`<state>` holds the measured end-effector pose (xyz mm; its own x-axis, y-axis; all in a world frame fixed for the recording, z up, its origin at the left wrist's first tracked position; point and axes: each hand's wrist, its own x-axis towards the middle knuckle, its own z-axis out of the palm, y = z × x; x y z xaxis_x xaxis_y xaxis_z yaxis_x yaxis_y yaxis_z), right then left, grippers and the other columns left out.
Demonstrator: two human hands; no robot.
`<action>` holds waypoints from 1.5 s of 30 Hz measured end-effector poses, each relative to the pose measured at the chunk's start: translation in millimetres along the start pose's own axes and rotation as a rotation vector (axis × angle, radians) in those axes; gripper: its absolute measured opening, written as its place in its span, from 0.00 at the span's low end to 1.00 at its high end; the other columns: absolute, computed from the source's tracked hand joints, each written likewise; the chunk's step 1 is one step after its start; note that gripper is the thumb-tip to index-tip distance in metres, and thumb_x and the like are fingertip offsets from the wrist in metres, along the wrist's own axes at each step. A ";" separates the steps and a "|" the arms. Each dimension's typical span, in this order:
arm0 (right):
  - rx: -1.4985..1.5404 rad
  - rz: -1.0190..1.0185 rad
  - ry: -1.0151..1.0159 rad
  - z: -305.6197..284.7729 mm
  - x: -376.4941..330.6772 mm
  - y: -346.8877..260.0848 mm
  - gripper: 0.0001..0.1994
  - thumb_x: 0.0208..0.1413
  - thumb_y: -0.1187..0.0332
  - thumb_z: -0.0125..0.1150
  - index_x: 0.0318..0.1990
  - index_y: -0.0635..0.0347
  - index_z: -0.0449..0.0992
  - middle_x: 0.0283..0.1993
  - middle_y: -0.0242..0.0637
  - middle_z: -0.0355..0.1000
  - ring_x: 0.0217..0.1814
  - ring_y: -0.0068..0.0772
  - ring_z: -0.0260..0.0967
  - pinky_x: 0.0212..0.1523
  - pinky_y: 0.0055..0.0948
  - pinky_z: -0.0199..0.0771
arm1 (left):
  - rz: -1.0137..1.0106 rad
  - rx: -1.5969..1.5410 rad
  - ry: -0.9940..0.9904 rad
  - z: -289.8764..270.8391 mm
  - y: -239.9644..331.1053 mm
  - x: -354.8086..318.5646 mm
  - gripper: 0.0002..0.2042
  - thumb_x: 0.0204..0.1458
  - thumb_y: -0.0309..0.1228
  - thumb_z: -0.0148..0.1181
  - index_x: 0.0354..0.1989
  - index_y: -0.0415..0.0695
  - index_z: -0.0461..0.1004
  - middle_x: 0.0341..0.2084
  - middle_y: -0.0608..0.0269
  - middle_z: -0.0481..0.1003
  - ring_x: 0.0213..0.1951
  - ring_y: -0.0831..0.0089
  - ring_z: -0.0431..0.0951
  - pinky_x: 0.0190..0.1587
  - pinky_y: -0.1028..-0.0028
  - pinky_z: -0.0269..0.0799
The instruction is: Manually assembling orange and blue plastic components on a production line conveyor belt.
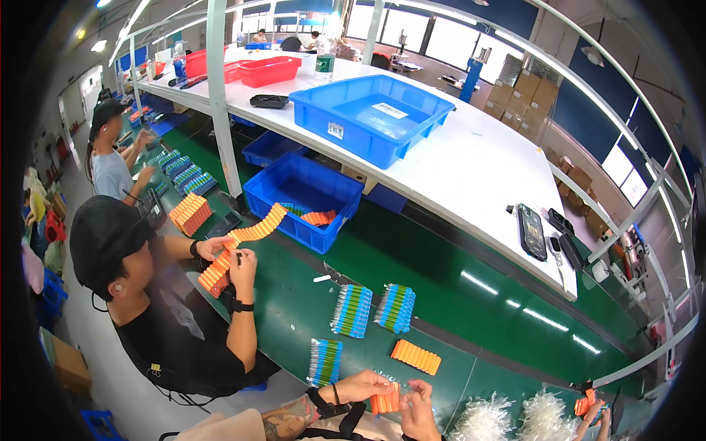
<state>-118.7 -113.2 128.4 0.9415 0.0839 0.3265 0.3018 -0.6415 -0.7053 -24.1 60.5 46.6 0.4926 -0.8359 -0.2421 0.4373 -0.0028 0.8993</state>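
Note:
My left hand point(365, 385), wearing dark wrist bands, is closed around a short strip of orange tubes point(384, 401) at the lower middle. Just right of it, my right hand point(419, 409) has its fingers pinched together beside the strip; what they hold, if anything, is too small to make out. Beyond my hands a flat row of orange tubes point(416, 356) lies on the green bench. Bundles of blue-and-green sticks with clear ends, one nearer bundle point(324, 361) and two farther ones point(351, 311) point(396, 308), lie ahead and to the left.
Piles of translucent white strands point(482, 420) lie right of my hands. At left, a co-worker in a black cap point(110, 235) handles a long orange strip point(257, 226) leading to a blue bin point(276, 197). Another person's hands point(593, 419) show at far right. A white shelf point(471, 169) carries a blue tray point(323, 132).

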 end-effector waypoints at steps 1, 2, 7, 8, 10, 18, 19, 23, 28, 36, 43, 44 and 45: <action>-0.002 -0.003 0.000 -2.3 -1.8 -5.3 0.02 0.54 0.75 0.56 0.33 0.62 0.70 0.45 0.53 0.69 0.50 0.53 0.68 0.45 0.44 0.70 | 0.004 -0.054 0.027 -5.3 -1.5 2.6 0.13 0.61 0.35 0.55 0.42 0.37 0.79 0.34 0.69 0.79 0.37 0.85 0.74 0.42 0.80 0.70; 0.074 0.068 -0.024 -3.9 -4.3 -10.3 0.06 0.57 0.70 0.55 0.38 0.63 0.70 0.50 0.53 0.66 0.52 0.52 0.65 0.52 0.43 0.65 | 0.008 -0.054 0.026 -9.6 -1.8 3.8 0.13 0.61 0.35 0.55 0.42 0.37 0.79 0.34 0.69 0.79 0.37 0.85 0.74 0.42 0.80 0.70; 0.332 0.225 0.038 -17.8 -1.7 -35.3 0.10 0.65 0.65 0.48 0.34 0.62 0.66 0.52 0.48 0.64 0.51 0.44 0.63 0.57 0.38 0.60 | 0.142 -0.237 0.436 -47.6 -8.4 -0.6 0.11 0.60 0.31 0.55 0.42 0.35 0.78 0.34 0.64 0.79 0.37 0.80 0.77 0.43 0.77 0.72; 0.344 0.190 0.036 -29.7 -3.5 -29.2 0.10 0.65 0.65 0.48 0.35 0.62 0.67 0.52 0.46 0.65 0.51 0.40 0.63 0.56 0.36 0.61 | 0.192 -0.368 0.601 -55.9 -7.9 -5.1 0.11 0.60 0.30 0.55 0.40 0.34 0.78 0.33 0.64 0.79 0.35 0.79 0.77 0.41 0.77 0.72; 0.433 0.274 0.110 -53.1 -1.6 -21.7 0.09 0.65 0.67 0.49 0.37 0.63 0.69 0.46 0.40 0.69 0.47 0.31 0.65 0.51 0.30 0.64 | 0.260 -0.289 0.751 -76.8 -7.0 -21.5 0.10 0.60 0.29 0.55 0.40 0.33 0.77 0.32 0.61 0.79 0.34 0.75 0.79 0.40 0.75 0.74; -1.111 0.882 0.103 -145.5 -171.6 221.7 0.06 0.50 0.67 0.58 0.31 0.58 0.75 0.28 0.48 0.74 0.34 0.54 0.74 0.38 0.47 0.73 | 0.219 -0.264 0.728 -80.1 0.4 -54.3 0.12 0.61 0.30 0.54 0.40 0.31 0.76 0.31 0.59 0.79 0.33 0.74 0.80 0.39 0.75 0.74; -1.120 0.903 0.108 -127.8 -200.7 246.0 0.06 0.50 0.67 0.58 0.31 0.58 0.75 0.28 0.48 0.74 0.34 0.54 0.74 0.38 0.47 0.73 | 0.196 -0.313 0.691 -74.7 4.6 -47.7 0.12 0.60 0.30 0.55 0.40 0.32 0.76 0.32 0.60 0.79 0.34 0.76 0.79 0.39 0.76 0.74; -1.082 0.888 -0.163 -107.1 -237.3 283.1 0.13 0.52 0.56 0.56 0.32 0.57 0.78 0.33 0.46 0.76 0.36 0.48 0.75 0.37 0.45 0.74 | 0.150 -0.345 0.577 -66.0 -8.2 -40.4 0.10 0.58 0.28 0.58 0.42 0.33 0.76 0.33 0.61 0.79 0.36 0.77 0.79 0.41 0.77 0.73; -0.806 0.590 0.060 -88.7 -168.0 225.9 0.08 0.46 0.68 0.60 0.30 0.59 0.83 0.26 0.48 0.72 0.34 0.52 0.73 0.35 0.43 0.74 | 0.157 -0.207 0.497 -52.8 -7.8 -28.3 0.11 0.55 0.25 0.62 0.44 0.34 0.75 0.35 0.63 0.79 0.37 0.79 0.78 0.42 0.78 0.73; 1.242 0.943 -0.225 26.4 -66.9 103.0 0.25 0.64 0.53 0.52 0.58 0.67 0.69 0.54 0.41 0.72 0.53 0.34 0.72 0.55 0.36 0.70 | 0.087 -0.059 -0.184 3.7 -11.7 -3.6 0.19 0.53 0.22 0.61 0.54 0.36 0.70 0.44 0.62 0.77 0.45 0.77 0.77 0.48 0.74 0.74; 1.262 1.003 -0.292 36.9 -63.5 92.5 0.17 0.66 0.61 0.51 0.55 0.65 0.70 0.53 0.39 0.72 0.56 0.32 0.70 0.57 0.33 0.68 | -0.002 0.144 -0.254 3.2 -16.5 -23.5 0.19 0.54 0.22 0.57 0.55 0.34 0.69 0.44 0.61 0.77 0.45 0.78 0.76 0.50 0.75 0.73; 1.239 0.963 -0.301 35.4 -61.5 95.3 0.13 0.64 0.65 0.55 0.50 0.64 0.72 0.48 0.35 0.73 0.49 0.27 0.70 0.51 0.28 0.69 | -0.019 0.123 -0.247 2.3 -17.9 -27.7 0.18 0.54 0.23 0.58 0.55 0.34 0.69 0.44 0.61 0.77 0.44 0.78 0.77 0.49 0.75 0.73; 1.214 0.925 -0.311 36.0 -61.1 96.0 0.09 0.62 0.70 0.58 0.45 0.64 0.74 0.43 0.32 0.74 0.42 0.21 0.71 0.45 0.23 0.71 | -0.020 0.117 -0.248 0.3 -18.5 -31.2 0.18 0.54 0.23 0.58 0.55 0.34 0.69 0.44 0.61 0.77 0.44 0.78 0.77 0.49 0.75 0.73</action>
<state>-141.8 -152.5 18.0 0.8084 0.2698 -0.5232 -0.5881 0.4088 -0.6978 -47.8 86.5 37.7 0.2791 -0.9440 -0.1763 0.3479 -0.0717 0.9348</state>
